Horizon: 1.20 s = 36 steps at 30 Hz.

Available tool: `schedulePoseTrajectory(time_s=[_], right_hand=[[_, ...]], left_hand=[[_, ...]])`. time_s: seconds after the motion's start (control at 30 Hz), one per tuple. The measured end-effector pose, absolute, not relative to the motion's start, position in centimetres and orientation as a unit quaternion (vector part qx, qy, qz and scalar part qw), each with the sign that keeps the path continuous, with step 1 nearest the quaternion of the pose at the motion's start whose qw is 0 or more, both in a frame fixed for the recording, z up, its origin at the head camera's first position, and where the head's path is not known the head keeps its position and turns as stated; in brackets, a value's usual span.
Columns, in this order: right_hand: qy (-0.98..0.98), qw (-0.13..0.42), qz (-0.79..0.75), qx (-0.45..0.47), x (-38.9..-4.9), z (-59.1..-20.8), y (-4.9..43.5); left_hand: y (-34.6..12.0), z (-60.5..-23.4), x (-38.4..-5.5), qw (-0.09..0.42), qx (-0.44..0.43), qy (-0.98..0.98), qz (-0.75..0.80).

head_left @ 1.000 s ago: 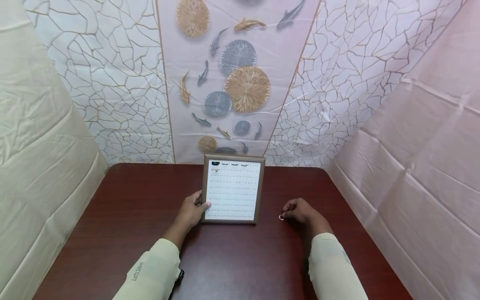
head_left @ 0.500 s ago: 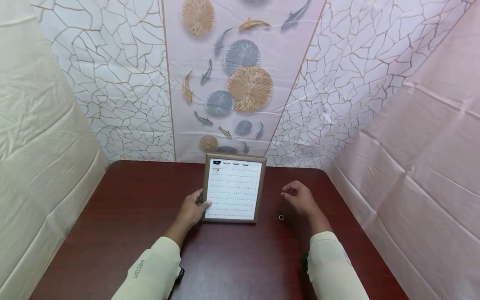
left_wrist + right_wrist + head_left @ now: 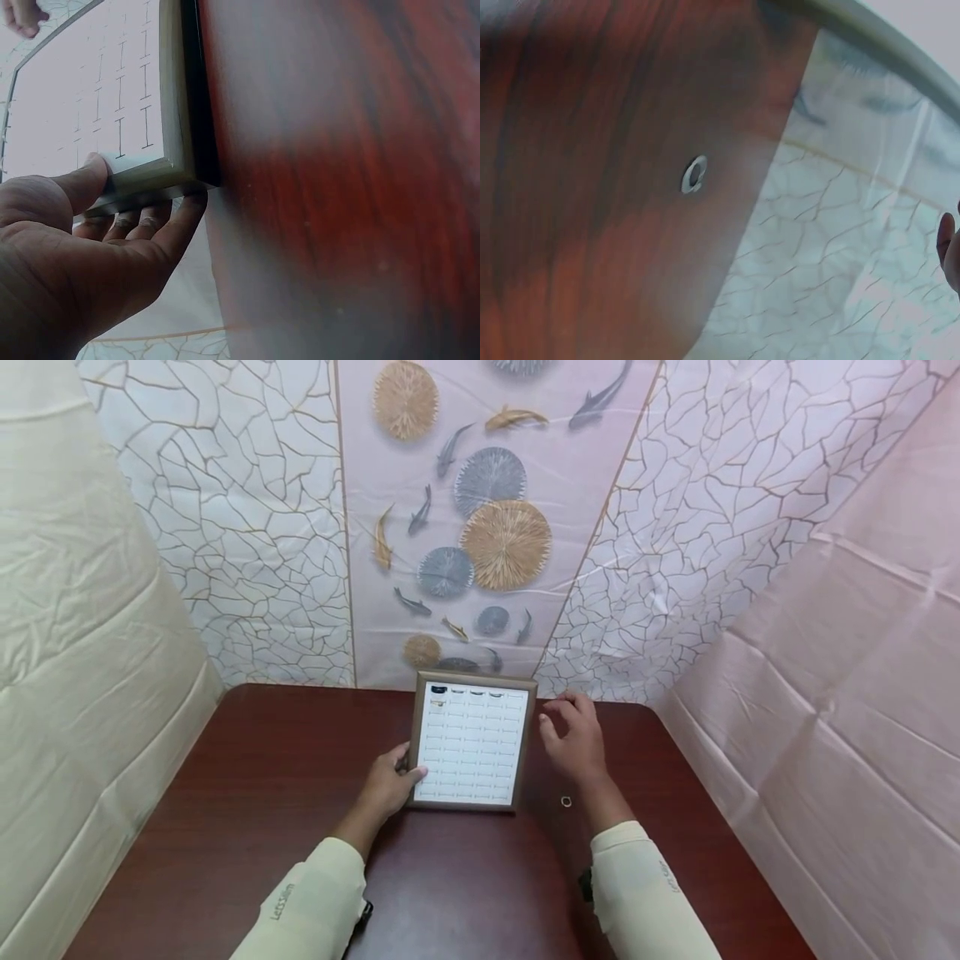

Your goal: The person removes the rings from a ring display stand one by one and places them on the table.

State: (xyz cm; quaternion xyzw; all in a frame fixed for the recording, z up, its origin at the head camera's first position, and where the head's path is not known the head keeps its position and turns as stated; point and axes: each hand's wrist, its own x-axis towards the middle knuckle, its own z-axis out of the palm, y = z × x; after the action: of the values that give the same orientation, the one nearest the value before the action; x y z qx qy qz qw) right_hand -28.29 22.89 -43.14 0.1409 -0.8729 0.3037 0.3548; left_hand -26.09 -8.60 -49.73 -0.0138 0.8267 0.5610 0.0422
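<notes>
My left hand [image 3: 389,783] grips the lower left edge of a brown-framed display board [image 3: 474,760], thumb on the front and fingers behind. The board stands tilted back on the table, its white face marked with rows of short slot-like lines. Along its top row sit a black piece [image 3: 438,690] and several thin dark bands, with a gold-toned ring [image 3: 438,703] below. A small ring [image 3: 694,175] lies on the tabletop, right of the board. My right hand [image 3: 576,737] is raised beside the board's upper right edge, fingers loosely bent, with no object visible between them.
The dark red wooden table [image 3: 247,827] ends at a patterned cloth backdrop [image 3: 247,543] behind the board. Pale cloth walls [image 3: 847,693] slope up on both sides.
My right hand has left the small ring on the table and moved up and left toward the board's upper right edge. The left hand keeps its grip on the board.
</notes>
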Motion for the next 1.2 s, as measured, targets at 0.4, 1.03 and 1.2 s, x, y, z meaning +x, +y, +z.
schedulePoseTrajectory(time_s=[0.4, 1.03, 1.2], right_hand=[[-0.872, 0.371, 0.258, 0.186, -28.8, -42.0, 19.2], [-0.874, 0.345, 0.282, 0.195, -30.5, -42.0, 17.0], [-0.870, 0.352, 0.285, 0.196, -30.7, -41.6, 16.6]], left_hand=[[-8.6, -49.8, -26.1, 0.033, -0.009, 0.833, 0.552], [-8.4, -49.9, -25.9, 0.036, -0.003, 0.825, 0.564], [-8.6, -49.8, -26.0, 0.032, 0.001, 0.822, 0.569]])
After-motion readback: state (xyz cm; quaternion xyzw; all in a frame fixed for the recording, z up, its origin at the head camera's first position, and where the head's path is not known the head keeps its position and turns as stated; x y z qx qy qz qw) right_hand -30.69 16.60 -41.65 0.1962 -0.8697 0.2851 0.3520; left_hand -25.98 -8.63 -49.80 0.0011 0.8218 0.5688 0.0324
